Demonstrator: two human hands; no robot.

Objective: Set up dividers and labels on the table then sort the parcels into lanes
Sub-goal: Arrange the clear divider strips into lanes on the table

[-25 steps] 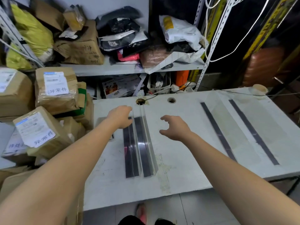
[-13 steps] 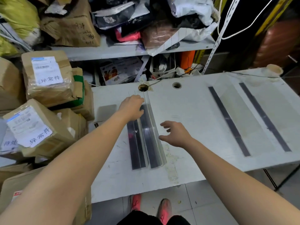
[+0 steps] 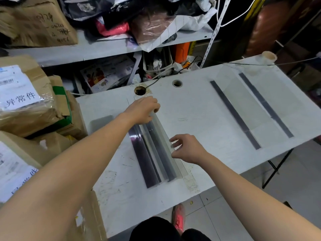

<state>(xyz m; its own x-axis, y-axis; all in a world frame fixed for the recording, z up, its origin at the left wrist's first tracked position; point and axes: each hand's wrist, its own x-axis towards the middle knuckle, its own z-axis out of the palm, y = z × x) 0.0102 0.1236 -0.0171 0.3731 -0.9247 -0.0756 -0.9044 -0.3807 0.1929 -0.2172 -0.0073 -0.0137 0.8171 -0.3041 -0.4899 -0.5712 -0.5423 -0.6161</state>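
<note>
Two clear plastic dividers with dark base strips lie side by side on the white table [image 3: 199, 117]: a left divider [image 3: 144, 164] and a right divider [image 3: 163, 153]. My left hand [image 3: 143, 110] grips the far end of the right divider's upright clear wall. My right hand [image 3: 187, 148] pinches the same wall's edge nearer to me. Two more dividers [image 3: 234, 113] [image 3: 265, 105] lie flat on the table's right half. Brown cardboard parcels [image 3: 22, 101] with white labels are stacked to the left of the table.
Two round cable holes [image 3: 139, 90] [image 3: 177, 83] sit at the table's far edge, a cable running from one. A tape roll [image 3: 269, 56] stands at the far right corner. A cluttered shelf [image 3: 107, 47] of bags and boxes is behind. A grey pad [image 3: 101, 120] lies left of the dividers.
The camera has tilted down and closer. My left hand moved onto the far end of the right divider and closed on it; my right hand came in from the side and pinched its wall.
</note>
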